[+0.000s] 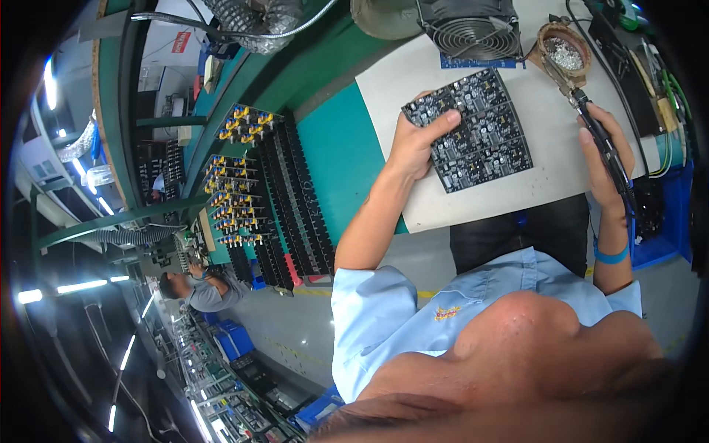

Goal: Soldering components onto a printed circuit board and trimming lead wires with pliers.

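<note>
My left hand (pixel 415 142) grips the near left corner of a black circuit board panel (pixel 480 133) that lies on a white mat (pixel 539 111). Many small components cover the panel. My right hand (pixel 604 159) is closed round the black handle of a soldering iron (pixel 591 118). The iron's tip reaches into a round brown holder (pixel 565 52) filled with silvery wire wool, at the far right of the mat, away from the panel.
A black fan (pixel 474 28) stands behind the panel. A black rack (pixel 266 192) with rows of boards carrying yellow and blue parts sits to the left on the green bench (pixel 336 162). Cables and tools crowd the right edge. Another person (pixel 203 284) works farther left.
</note>
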### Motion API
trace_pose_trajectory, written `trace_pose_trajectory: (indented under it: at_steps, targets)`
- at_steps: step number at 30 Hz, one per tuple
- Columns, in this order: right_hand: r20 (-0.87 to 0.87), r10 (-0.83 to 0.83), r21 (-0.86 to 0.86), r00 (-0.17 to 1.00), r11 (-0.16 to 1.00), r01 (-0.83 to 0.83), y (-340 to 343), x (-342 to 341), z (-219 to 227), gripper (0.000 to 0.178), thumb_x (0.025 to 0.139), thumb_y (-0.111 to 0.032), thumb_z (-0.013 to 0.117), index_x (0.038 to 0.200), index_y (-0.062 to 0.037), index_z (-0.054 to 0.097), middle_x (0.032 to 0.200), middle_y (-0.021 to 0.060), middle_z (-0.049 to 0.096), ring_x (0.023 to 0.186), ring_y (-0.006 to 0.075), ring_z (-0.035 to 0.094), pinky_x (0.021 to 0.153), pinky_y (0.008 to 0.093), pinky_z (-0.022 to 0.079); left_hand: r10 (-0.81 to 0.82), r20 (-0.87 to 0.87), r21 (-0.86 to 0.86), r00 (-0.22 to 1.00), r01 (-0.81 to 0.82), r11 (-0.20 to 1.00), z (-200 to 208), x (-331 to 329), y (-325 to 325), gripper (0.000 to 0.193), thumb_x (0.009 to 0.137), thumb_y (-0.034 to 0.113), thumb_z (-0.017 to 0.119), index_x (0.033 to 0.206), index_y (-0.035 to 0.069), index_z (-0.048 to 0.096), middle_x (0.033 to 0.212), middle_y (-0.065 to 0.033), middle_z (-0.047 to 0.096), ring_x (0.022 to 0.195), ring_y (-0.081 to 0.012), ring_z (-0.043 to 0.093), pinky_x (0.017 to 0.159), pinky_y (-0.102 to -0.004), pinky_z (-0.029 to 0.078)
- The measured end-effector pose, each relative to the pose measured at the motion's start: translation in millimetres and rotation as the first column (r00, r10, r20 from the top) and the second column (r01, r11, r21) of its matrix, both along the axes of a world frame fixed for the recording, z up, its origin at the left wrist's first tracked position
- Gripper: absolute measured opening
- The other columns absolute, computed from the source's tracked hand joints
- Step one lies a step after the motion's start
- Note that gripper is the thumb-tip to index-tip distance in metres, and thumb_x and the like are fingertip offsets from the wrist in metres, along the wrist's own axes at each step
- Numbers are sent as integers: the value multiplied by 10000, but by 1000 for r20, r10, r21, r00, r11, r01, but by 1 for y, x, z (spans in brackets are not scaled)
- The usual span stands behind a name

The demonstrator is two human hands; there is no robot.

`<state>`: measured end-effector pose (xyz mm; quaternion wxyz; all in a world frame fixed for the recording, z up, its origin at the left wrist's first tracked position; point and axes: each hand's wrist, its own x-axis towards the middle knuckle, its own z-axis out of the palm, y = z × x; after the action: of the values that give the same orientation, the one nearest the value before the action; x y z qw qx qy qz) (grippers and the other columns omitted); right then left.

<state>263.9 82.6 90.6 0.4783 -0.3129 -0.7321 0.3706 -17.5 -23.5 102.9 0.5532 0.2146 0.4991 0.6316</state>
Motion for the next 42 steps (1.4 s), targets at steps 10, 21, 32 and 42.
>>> trace_pose_trajectory:
  at_steps: [10,21,32,42]
  targets:
    - [29,16,-24,999,1000,-15,-7,16,13,338,888,-7,653,1222,34,612,1066,140,671,908,201,637,824,274,490,-33,-7,10,999,33,999,11,17,-10,340,782,-52,741,1071,13,575,936,-106,701,751,-174,670,695,-287,572]
    - [-55,-10,79,998,997,14,9,41,16,361,855,15,658,1215,18,631,1101,125,674,920,204,635,833,293,496,15,-59,-51,998,-18,999,16,45,6,334,795,-55,731,1084,13,576,948,-109,686,786,-188,663,748,-298,564]
    - [-53,88,92,995,992,-83,34,105,42,374,790,61,649,1159,-1,644,1030,127,651,834,228,602,769,307,478,0,-112,-67,994,-7,998,47,103,24,386,812,-29,703,1161,6,542,1014,-137,673,820,-213,653,776,-311,548]
    - [-145,89,159,985,985,-66,79,188,29,379,757,78,654,1128,0,661,981,113,668,779,222,616,718,306,487,65,-273,-48,960,-81,996,42,190,55,404,819,-25,694,1205,-33,578,1039,-163,697,865,-239,688,817,-328,562]
